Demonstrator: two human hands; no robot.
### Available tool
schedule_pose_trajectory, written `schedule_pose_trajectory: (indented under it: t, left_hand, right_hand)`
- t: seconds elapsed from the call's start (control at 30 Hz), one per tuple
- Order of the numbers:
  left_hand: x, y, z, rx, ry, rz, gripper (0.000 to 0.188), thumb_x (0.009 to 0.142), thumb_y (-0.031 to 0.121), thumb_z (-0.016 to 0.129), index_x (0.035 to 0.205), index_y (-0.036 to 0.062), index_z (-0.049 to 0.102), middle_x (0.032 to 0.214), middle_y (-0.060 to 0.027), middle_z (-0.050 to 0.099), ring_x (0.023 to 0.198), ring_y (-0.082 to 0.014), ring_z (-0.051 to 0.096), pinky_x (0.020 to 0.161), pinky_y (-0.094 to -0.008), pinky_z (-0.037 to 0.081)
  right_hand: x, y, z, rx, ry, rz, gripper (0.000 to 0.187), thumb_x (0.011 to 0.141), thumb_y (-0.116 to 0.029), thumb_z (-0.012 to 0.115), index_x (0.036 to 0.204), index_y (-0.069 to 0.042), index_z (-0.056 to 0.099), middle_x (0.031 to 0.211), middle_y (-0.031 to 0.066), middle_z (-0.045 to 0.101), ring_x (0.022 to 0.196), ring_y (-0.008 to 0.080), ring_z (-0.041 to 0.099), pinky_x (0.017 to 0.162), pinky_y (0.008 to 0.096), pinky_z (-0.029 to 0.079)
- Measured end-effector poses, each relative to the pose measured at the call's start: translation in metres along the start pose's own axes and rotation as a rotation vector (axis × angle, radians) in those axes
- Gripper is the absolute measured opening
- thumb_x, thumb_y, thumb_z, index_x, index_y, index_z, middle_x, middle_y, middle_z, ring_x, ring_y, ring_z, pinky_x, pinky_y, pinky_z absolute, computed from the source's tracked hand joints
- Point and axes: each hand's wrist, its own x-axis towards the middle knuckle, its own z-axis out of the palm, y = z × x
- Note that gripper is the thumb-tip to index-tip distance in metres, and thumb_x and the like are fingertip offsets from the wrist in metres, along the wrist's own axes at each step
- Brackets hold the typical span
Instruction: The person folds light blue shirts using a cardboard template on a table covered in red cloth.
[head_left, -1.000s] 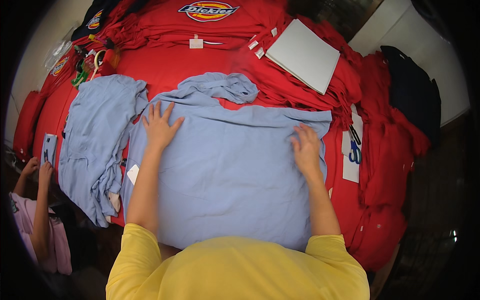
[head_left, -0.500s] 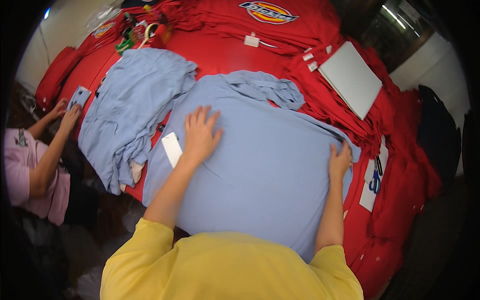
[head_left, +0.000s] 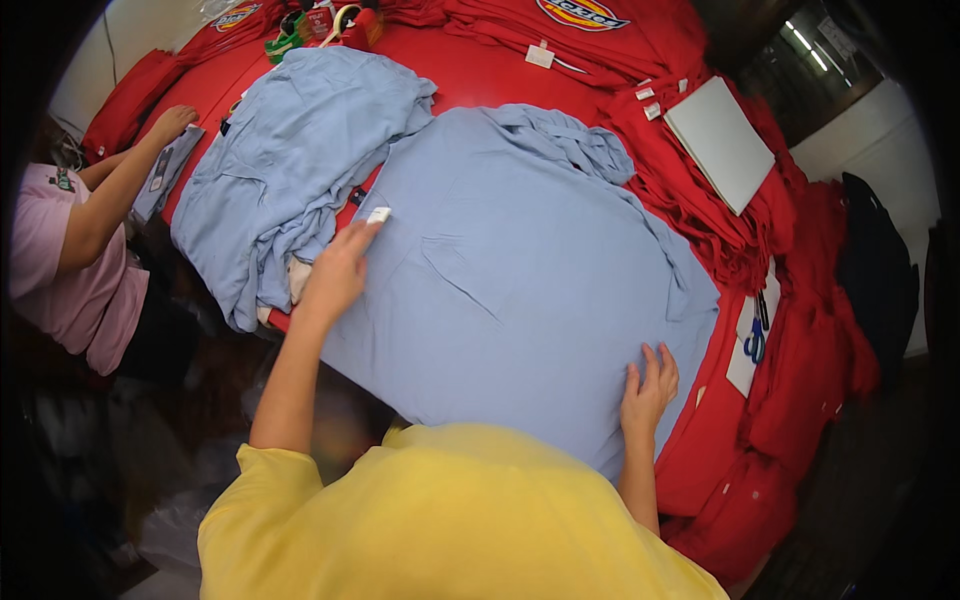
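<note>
A light blue garment (head_left: pixel 520 290) lies spread over the red-covered table in front of me. At its left edge my left hand (head_left: pixel 337 272) has its fingers closed on a small white tag (head_left: pixel 379 215), which sticks out past the fingertips. My right hand (head_left: pixel 648 390) rests on the lower right part of the garment, fingers apart, holding nothing. The garment's far edge is bunched, and a few creases run across its middle. Another pile of light blue garments (head_left: pixel 290 160) lies crumpled just left of it.
Stacked red garments (head_left: pixel 640 190) line the far and right sides, with a grey-white board (head_left: pixel 720 145) on top. Blue-handled scissors (head_left: pixel 754 342) lie on white card at right. Tape rolls (head_left: pixel 345 22) stand at the back. A co-worker's hand (head_left: pixel 175 122) is at far left.
My left hand has moved off the cloth to the tag at the left edge. My right hand has slid nearer to me, away from the garment's right edge. The co-worker's arm has shifted.
</note>
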Motion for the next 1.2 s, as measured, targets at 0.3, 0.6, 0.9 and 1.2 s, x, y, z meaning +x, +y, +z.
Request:
schedule_pose_trajectory:
  t: [0.3, 0.6, 0.9, 1.2]
  left_hand:
    - [-0.003, -0.021, -0.063, 0.148, 0.237, -0.203, 0.029, 0.088, 0.008, 0.059, 0.117, 0.004, 0.059, 0.106, -0.0148, 0.059, 0.092, -0.0314, 0.061, 0.079, -0.0387, 0.048]
    - [-0.035, -0.007, 0.019, 0.369, 0.261, 0.086, 0.051, 0.087, 0.021, 0.066, 0.135, 0.014, 0.051, 0.141, -0.0165, 0.042, 0.122, -0.0405, 0.042, 0.106, -0.0461, 0.032]
    - [0.023, -0.035, -0.02, 0.022, -0.034, -0.151, 0.042, 0.081, 0.014, 0.068, 0.122, 0.0053, 0.059, 0.094, -0.0161, 0.067, 0.086, -0.0302, 0.065, 0.078, -0.0383, 0.049]
    - [0.098, -0.12, -0.122, 0.542, 0.766, -0.117, 0.039, 0.084, 0.024, 0.07, 0.115, 0.0028, 0.062, 0.099, -0.0174, 0.067, 0.092, -0.029, 0.066, 0.076, -0.0379, 0.05]
  right_hand:
    - [-0.107, 0.051, -0.066, -0.069, -0.059, 0.501, 0.052, 0.081, -0.03, 0.071, 0.12, -0.002, 0.051, 0.122, 0.0179, 0.052, 0.114, 0.0365, 0.048, 0.096, 0.0452, 0.039]
    - [-0.153, 0.042, -0.058, -0.04, -0.136, 0.46, 0.038, 0.083, -0.024, 0.071, 0.102, 0.003, 0.052, 0.105, 0.024, 0.057, 0.102, 0.0426, 0.055, 0.081, 0.0473, 0.045]
    - [-0.15, 0.05, -0.083, -0.033, -0.167, 0.674, 0.052, 0.077, -0.019, 0.076, 0.119, -0.004, 0.047, 0.117, 0.022, 0.058, 0.108, 0.0405, 0.055, 0.088, 0.0461, 0.046]
    - [0.064, 0.02, -0.055, 0.096, 0.058, -0.038, 0.049, 0.085, -0.015, 0.065, 0.13, -0.002, 0.05, 0.134, 0.0194, 0.049, 0.125, 0.0378, 0.043, 0.105, 0.0449, 0.034]
